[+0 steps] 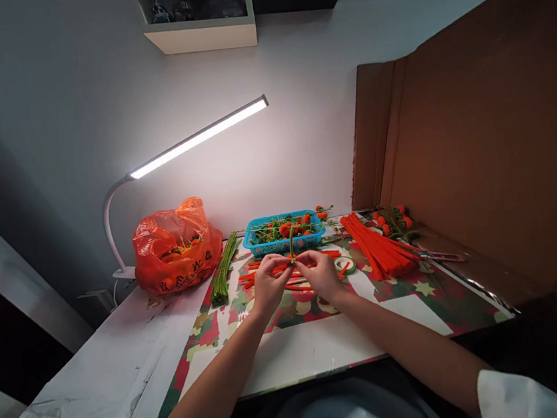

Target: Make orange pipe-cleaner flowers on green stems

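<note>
My left hand and my right hand meet above the table, fingers pinched together. Between them they hold an orange pipe cleaner lying crosswise and a thin green stem that stands upright from the pinch. Under the hands lie several loose orange pipe cleaners on a patterned mat. A roll of green tape sits just right of my right hand.
A blue basket of finished orange-and-green pieces stands behind the hands. A bundle of green stems and an orange plastic bag lie left, a bundle of orange pipe cleaners right. A lit desk lamp arches overhead; brown cardboard walls the right.
</note>
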The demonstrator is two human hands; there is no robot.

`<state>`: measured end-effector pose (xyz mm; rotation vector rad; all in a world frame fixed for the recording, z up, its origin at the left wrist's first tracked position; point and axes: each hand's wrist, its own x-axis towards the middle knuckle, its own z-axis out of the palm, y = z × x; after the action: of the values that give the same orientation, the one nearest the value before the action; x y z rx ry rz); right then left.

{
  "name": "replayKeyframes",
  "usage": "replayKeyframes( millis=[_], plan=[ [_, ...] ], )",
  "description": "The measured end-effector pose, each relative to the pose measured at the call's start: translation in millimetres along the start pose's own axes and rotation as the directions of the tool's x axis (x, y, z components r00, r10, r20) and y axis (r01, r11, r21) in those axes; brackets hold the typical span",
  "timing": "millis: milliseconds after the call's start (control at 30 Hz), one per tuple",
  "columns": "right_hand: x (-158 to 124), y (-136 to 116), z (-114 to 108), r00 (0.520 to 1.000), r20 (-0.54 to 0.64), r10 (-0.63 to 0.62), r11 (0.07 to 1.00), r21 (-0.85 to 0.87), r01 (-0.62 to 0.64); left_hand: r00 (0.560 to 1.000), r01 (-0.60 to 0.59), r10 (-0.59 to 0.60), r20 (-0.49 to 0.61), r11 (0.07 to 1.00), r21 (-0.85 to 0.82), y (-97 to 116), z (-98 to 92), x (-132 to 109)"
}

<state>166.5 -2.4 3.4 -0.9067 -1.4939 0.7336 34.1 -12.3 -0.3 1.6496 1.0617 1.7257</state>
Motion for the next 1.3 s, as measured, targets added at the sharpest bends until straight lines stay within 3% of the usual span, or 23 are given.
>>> replayKeyframes(
  millis=[100, 333, 600, 800, 967, 1100, 1300],
  plan=[
    [2.2, 6.8, 2.9, 0.995, 0.055, 0.083, 0.994, 0.071, -0.086, 1.000, -0.023, 0.024, -0.020, 0.999, 0.036, -0.1, -0.1, -1.1],
    [1.1, 10.6, 6.1, 0.995, 0.064, 0.078, 0.994, 0.078, -0.082, 0.998, -0.025, 0.031, -0.048, 0.993, 0.118, -3.2, -1.4, -1.9],
    [0.1, 10.9, 8.9, 0.994, 0.051, 0.095, 0.986, 0.131, -0.101, 0.997, -0.076, 0.070, 0.042, 0.984, 0.161, 4.7, -3.5, -0.9],
    [-3.2, 7.5, 9.0, 0.999, 0.041, 0.017, 0.997, 0.075, -0.020, 0.993, -0.118, 0.117, 0.018, 0.968, 0.219, 2.9, -3.7, 2.6],
    [-7.0, 7.4, 10.5, 0.992, 0.030, -0.121, 0.993, -0.006, 0.121, 1.000, 0.019, -0.020, 0.011, 0.998, 0.056, -6.8, -5.3, 4.1],
    [-7.6, 8.3, 10.9, 0.983, 0.050, -0.174, 0.984, -0.040, 0.176, 0.988, 0.145, -0.139, 0.066, 0.985, -0.095, -4.3, -6.4, 4.1],
    [-4.8, 7.8, 7.3, 0.967, 0.050, -0.251, 0.958, -0.130, 0.256, 0.991, -0.006, 0.004, 0.137, 1.000, 0.018, 4.3, -10.5, 4.3]
  ],
)
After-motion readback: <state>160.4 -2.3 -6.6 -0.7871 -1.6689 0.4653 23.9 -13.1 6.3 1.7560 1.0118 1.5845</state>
